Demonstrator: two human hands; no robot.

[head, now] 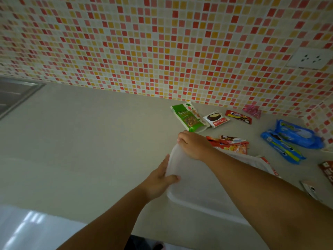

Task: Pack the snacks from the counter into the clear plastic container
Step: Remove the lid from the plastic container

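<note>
A clear plastic container (196, 188) with a translucent lid sits on the grey counter (81, 141) in front of me. My left hand (158, 179) grips its near-left edge, thumb on top. My right hand (193, 145) clasps its far-left corner, fingers curled over the rim. Behind it lie snacks: a green nut bag (187, 116), a white choco pie pack (216, 119), a red cookie bar (237, 116), a pink wrapper (252, 110), red packets (232, 144) and blue cookie packs (292, 139).
A tiled mosaic wall (162, 47) runs behind the counter, with a white socket (310, 58) at the right. A steel sink (14, 94) sits at the far left. A brown box (327, 171) and a small pack (310, 189) lie at the right edge.
</note>
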